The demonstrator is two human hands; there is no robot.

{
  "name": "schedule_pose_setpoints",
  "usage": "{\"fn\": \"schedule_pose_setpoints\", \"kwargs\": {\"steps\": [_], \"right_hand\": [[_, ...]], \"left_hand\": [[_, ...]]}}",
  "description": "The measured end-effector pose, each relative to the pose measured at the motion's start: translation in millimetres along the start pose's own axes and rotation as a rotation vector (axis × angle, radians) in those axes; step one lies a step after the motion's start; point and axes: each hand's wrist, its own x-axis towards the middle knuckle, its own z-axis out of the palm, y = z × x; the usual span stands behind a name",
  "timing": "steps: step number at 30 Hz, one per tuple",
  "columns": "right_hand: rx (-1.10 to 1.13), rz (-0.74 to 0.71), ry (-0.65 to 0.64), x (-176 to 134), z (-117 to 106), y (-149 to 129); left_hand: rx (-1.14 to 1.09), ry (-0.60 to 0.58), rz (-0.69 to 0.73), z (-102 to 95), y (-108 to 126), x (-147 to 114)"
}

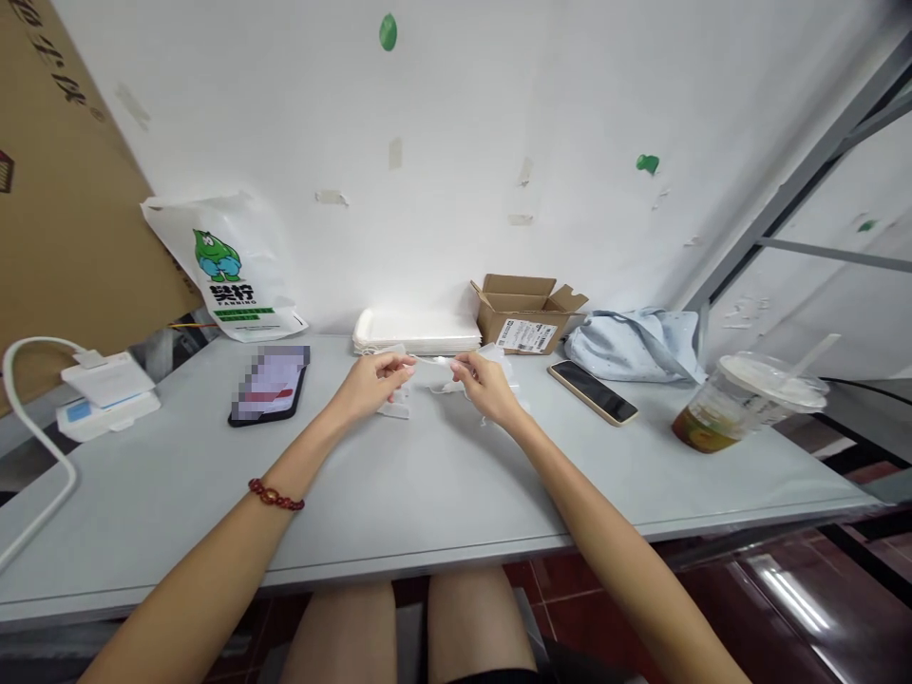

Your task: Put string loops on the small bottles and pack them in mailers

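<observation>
White thin piece [433, 360] btwn hands, above desk [427, 503]: R hand [483, 382] pinches it, L hand [376, 382] curled at other end, grip can't tell. Prob. adjusting step; next needs steady R pinch. Open carton [564, 328] behind.

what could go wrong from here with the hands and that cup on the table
The white piece between the left hand and right hand looks thin, so it might slip from a fingertip grip or tear if pulled. The cup has drink in it; a wide swing of the right hand could tip it and wet the nearby phone.
</observation>
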Motion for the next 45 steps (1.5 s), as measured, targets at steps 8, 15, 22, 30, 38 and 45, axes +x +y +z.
{"fn": "schedule_pose_setpoints", "kwargs": {"steps": [8, 15, 22, 30, 38, 45], "right_hand": [[0.211, 0.091, 0.0, 1, 3, 2], [0.413, 0.169, -0.074, 0, 2, -3], [0.505, 0.164, -0.12, -2, 4, -6], [0.532, 0.165, -0.125, -4, 5, -10], [0.58, 0.198, -0.137, -4, 5, -12], [0.617, 0.203, -0.129, -4, 9, -14]], "left_hand": [[-0.106, 0.014, -0.032, 7.9, 1, -2], [-0.175, -0.01, -0.065, 6.4, 2, -2], [-0.411, -0.008, -0.126, 12.7, 1, -2], [-0.558, 0.004, -0.185, 14.4, 2, -3], [-0.574, -0.003, -0.188, 14.7, 1, -4], [-0.596, 0.014, -0.219, 14.4, 5, -5]]}}
